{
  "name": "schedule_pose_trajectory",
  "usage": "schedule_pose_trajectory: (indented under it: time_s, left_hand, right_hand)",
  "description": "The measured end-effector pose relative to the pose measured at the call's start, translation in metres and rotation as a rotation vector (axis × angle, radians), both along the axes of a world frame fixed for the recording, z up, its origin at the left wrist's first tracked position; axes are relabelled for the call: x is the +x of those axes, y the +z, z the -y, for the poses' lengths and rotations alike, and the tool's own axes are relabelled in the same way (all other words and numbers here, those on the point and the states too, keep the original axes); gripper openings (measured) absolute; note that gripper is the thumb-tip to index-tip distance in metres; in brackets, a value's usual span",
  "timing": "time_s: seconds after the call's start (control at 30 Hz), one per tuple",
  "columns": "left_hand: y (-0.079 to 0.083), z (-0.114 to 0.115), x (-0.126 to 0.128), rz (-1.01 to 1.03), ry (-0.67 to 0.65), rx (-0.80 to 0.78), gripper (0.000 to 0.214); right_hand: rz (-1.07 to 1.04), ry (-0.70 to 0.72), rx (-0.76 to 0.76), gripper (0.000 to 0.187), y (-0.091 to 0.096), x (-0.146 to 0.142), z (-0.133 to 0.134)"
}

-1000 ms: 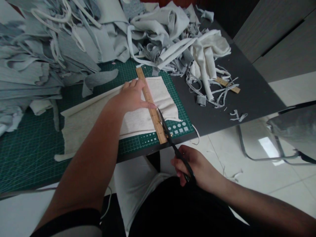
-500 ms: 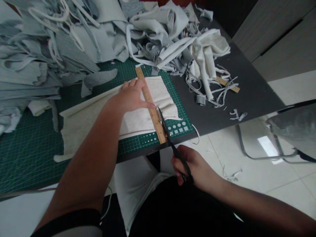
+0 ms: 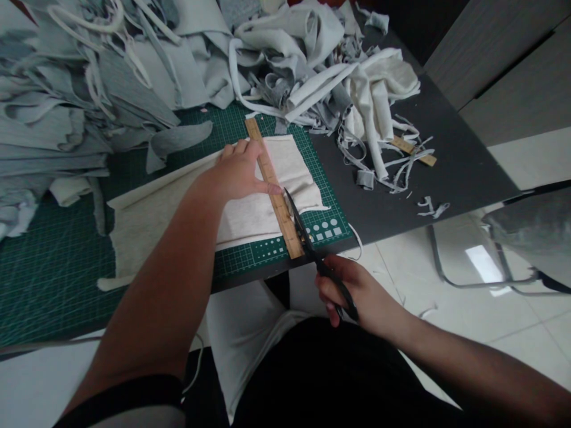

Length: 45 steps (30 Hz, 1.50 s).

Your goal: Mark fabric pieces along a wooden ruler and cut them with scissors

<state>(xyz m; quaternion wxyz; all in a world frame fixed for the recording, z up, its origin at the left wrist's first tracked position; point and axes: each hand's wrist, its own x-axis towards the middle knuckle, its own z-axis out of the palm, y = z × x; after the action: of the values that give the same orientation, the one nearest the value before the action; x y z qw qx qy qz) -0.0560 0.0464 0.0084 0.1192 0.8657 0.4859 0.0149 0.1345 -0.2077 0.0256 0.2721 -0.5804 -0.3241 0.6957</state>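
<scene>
My left hand [image 3: 238,172] lies flat on the cream knit fabric [image 3: 254,217], fingers stretched out and thumb spread. It presses against a wooden ruler [image 3: 275,193] that lies across the fabric. Black scissors [image 3: 307,244] are gripped in my right hand [image 3: 345,285], just past the mat's front edge. Their blades run along the ruler's right side, with the tip at the fabric close to my left thumb. Right of the ruler, the fabric's end [image 3: 297,172] is wrinkled. Beneath everything is a green cutting mat [image 3: 156,169].
Grey fabric pieces [image 3: 125,89] are heaped at the back left. Cream and grey scraps [image 3: 370,101] pile up at the back right, partly over a second wooden ruler [image 3: 413,150]. Small offcuts [image 3: 432,208] lie on the dark table [image 3: 468,172]. A chair [image 3: 482,282] stands at the right.
My right hand and the scissors have shifted slightly forward and to the right, and the blades sit a little further along the ruler. My left hand stays in place.
</scene>
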Motion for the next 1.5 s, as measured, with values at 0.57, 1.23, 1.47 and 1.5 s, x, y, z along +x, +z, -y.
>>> schedule_pose_trajectory:
  time_s: [0.57, 1.23, 1.47, 1.5]
  left_hand:
    - [0.001, 0.001, 0.000, -0.004, 0.010, -0.005, 0.104]
    - [0.003, 0.001, 0.000, 0.024, 0.017, 0.004, 0.106]
    - [0.000, 0.000, 0.000, 0.019, 0.029, -0.004, 0.104]
    - [0.000, 0.000, 0.000, 0.019, 0.027, -0.005, 0.104]
  right_hand:
    - [-0.042, 0.039, -0.011, 0.011, 0.004, 0.003, -0.012]
    - [0.037, 0.045, -0.074, 0.018, 0.011, -0.001, -0.029]
    - [0.022, 0.021, -0.069, 0.019, 0.009, -0.002, -0.028]
    - [0.017, 0.015, -0.077, 0.020, 0.009, -0.004, -0.028]
